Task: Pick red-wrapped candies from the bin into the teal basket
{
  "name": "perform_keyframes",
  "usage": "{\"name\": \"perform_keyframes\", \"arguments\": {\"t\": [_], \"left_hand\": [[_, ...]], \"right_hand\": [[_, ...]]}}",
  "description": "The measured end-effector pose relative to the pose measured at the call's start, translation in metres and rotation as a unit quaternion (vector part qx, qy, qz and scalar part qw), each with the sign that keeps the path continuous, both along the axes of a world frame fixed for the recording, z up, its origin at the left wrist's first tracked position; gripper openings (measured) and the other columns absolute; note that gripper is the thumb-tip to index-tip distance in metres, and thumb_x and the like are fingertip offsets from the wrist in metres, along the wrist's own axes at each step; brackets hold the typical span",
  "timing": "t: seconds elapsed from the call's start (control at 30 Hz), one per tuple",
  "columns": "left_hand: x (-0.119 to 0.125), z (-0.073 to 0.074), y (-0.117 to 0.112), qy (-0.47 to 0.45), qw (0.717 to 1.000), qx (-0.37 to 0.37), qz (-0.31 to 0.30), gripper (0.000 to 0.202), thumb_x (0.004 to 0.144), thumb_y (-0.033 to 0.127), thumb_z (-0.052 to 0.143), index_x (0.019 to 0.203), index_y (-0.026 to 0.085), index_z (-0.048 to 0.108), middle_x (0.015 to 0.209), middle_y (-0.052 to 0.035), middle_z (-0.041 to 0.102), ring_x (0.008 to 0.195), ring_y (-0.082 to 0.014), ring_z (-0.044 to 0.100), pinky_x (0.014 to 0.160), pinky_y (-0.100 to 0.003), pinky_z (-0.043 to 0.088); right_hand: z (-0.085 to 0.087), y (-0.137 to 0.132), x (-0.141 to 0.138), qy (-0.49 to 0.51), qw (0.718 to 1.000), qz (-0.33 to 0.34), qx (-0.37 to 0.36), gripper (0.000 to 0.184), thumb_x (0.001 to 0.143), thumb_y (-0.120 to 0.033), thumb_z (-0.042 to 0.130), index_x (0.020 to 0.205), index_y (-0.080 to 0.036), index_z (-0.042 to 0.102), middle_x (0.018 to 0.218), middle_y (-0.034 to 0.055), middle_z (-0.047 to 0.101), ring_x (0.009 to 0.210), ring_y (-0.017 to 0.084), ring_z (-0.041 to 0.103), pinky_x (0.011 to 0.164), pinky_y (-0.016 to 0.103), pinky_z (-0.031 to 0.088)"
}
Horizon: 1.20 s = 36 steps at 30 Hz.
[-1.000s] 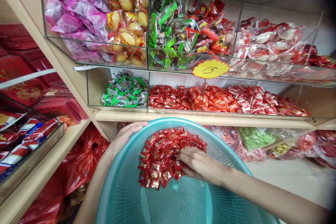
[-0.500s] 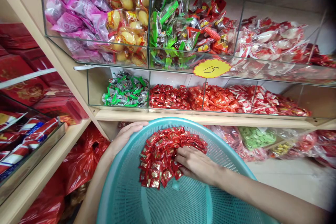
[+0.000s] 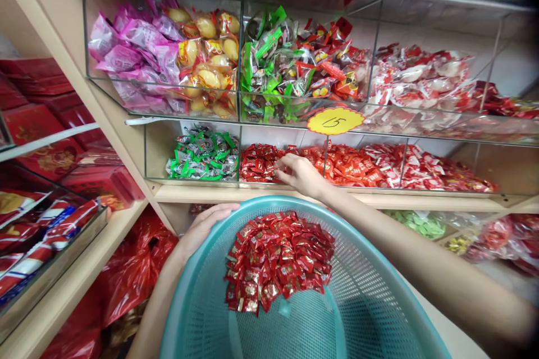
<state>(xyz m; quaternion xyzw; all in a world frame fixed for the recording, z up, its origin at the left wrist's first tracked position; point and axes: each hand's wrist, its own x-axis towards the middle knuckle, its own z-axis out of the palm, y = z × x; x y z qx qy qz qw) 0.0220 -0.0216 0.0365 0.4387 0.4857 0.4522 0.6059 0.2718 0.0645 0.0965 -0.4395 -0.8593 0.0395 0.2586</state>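
Note:
A teal plastic basket (image 3: 197,291) with perforated walls is held in front of me. My left hand (image 3: 209,219) grips its far left rim, fingers laid over the edge. A heap of red-wrapped candies (image 3: 280,258) with gold print lies in the basket. Beyond the rim, my right hand (image 3: 304,173) reaches over the front of the lower shelf bin. Its fingers are slightly curled and apart above similar dark red candies (image 3: 256,161), with nothing visible in them. Orange-red packets (image 3: 353,164) lie just right of that hand.
Green-and-silver candies (image 3: 204,154) fill the left lower bin. Above are clear bins with purple packs (image 3: 137,56), yellow egg-shaped sweets (image 3: 208,61) and a yellow "15" tag (image 3: 336,121). A wooden shelf post (image 3: 101,118) and red bags (image 3: 141,261) stand on the left.
My right hand has left the candy heap in the basket and moved up and forward to the lower bin. My left hand stays on the rim. The view has tilted slightly upward.

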Motion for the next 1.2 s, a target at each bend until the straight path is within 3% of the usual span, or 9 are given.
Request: {"name": "perform_keyframes", "arguments": {"t": [0.1, 0.23, 0.37, 0.5, 0.77, 0.9, 1.03, 1.1, 1.2], "left_hand": [[0.000, 0.001, -0.001, -0.017, 1.000, -0.022, -0.010, 0.030, 0.069, 0.034, 0.068, 0.095, 0.021, 0.072, 0.102, -0.0032, 0.074, 0.101, -0.0236, 0.063, 0.088, -0.030, 0.045], [-0.001, 0.002, -0.001, -0.011, 1.000, -0.012, -0.005, 0.031, 0.066, 0.034, 0.069, 0.093, 0.019, 0.073, 0.102, -0.0043, 0.074, 0.101, -0.0252, 0.063, 0.088, -0.031, 0.045], [-0.002, 0.000, 0.001, 0.000, 1.000, -0.024, 0.007, 0.037, 0.064, 0.038, 0.070, 0.095, 0.019, 0.073, 0.105, -0.0057, 0.073, 0.098, -0.0256, 0.064, 0.082, -0.032, 0.047], [0.001, -0.004, 0.003, 0.001, 0.999, -0.039, 0.023, 0.043, 0.060, 0.041, 0.071, 0.096, 0.019, 0.073, 0.098, -0.0059, 0.075, 0.089, -0.0246, 0.066, 0.076, -0.031, 0.047], [0.002, -0.001, 0.004, 0.010, 1.000, -0.012, 0.016, 0.034, 0.063, 0.038, 0.069, 0.091, 0.020, 0.074, 0.106, -0.0055, 0.073, 0.103, -0.0258, 0.062, 0.087, -0.032, 0.045], [0.000, 0.003, 0.003, 0.029, 0.999, 0.013, -0.010, 0.027, 0.067, 0.034, 0.067, 0.090, 0.023, 0.075, 0.112, -0.0042, 0.071, 0.112, -0.0249, 0.057, 0.094, -0.029, 0.041], [0.000, 0.006, 0.001, 0.040, 0.999, 0.023, -0.004, 0.026, 0.067, 0.035, 0.068, 0.089, 0.023, 0.075, 0.110, -0.0040, 0.071, 0.115, -0.0253, 0.055, 0.095, -0.028, 0.041], [0.001, 0.007, 0.001, 0.043, 0.999, 0.011, -0.004, 0.030, 0.065, 0.037, 0.069, 0.091, 0.022, 0.075, 0.108, -0.0043, 0.072, 0.114, -0.0273, 0.056, 0.092, -0.030, 0.043], [0.003, 0.008, 0.001, 0.046, 0.999, 0.004, -0.007, 0.032, 0.064, 0.039, 0.069, 0.091, 0.022, 0.075, 0.109, -0.0040, 0.072, 0.114, -0.0286, 0.055, 0.091, -0.031, 0.044]], "right_hand": [[-0.011, 0.038, -0.019, 0.007, 0.999, -0.020, -0.039, 0.015, 0.080, -0.021, 0.057, 0.092, -0.016, 0.064, 0.084, 0.0038, 0.065, 0.075, 0.013, 0.056, 0.069, 0.024, 0.041], [-0.024, 0.060, -0.039, -0.004, 0.993, -0.044, -0.111, 0.015, 0.075, -0.025, 0.066, 0.088, -0.017, 0.067, 0.082, 0.0030, 0.067, 0.074, 0.014, 0.057, 0.067, 0.023, 0.040], [-0.030, 0.064, -0.044, -0.001, 0.986, -0.056, -0.160, 0.010, 0.071, -0.025, 0.069, 0.068, -0.016, 0.066, 0.067, 0.0008, 0.065, 0.066, 0.012, 0.056, 0.061, 0.021, 0.039], [-0.033, 0.064, -0.045, 0.026, 0.980, -0.068, -0.184, 0.012, 0.068, -0.023, 0.069, 0.063, -0.016, 0.062, 0.060, -0.0016, 0.060, 0.062, 0.011, 0.053, 0.057, 0.020, 0.037], [-0.027, 0.061, -0.044, 0.130, 0.976, -0.053, -0.167, 0.015, 0.066, -0.016, 0.067, 0.076, -0.015, 0.056, 0.064, -0.0030, 0.057, 0.060, 0.009, 0.051, 0.059, 0.020, 0.042], [0.002, 0.033, -0.021, 0.179, 0.973, -0.027, -0.140, 0.016, 0.073, -0.020, 0.062, 0.085, -0.013, 0.053, 0.076, 0.0002, 0.058, 0.066, 0.009, 0.052, 0.065, 0.022, 0.045], [0.020, -0.037, 0.016, 0.201, 0.970, 0.055, -0.124, 0.016, 0.078, -0.028, 0.059, 0.086, -0.014, 0.055, 0.080, 0.0020, 0.060, 0.070, 0.011, 0.053, 0.066, 0.026, 0.046], [0.012, -0.076, 0.037, 0.150, 0.975, 0.065, -0.152, 0.013, 0.082, -0.028, 0.056, 0.087, -0.016, 0.057, 0.082, 0.0020, 0.061, 0.073, 0.012, 0.055, 0.069, 0.028, 0.046], [-0.019, -0.122, 0.063, 0.008, 0.978, 0.077, -0.193, 0.013, 0.084, -0.024, 0.052, 0.092, -0.017, 0.060, 0.086, 0.0039, 0.063, 0.077, 0.014, 0.057, 0.072, 0.031, 0.046]]}}
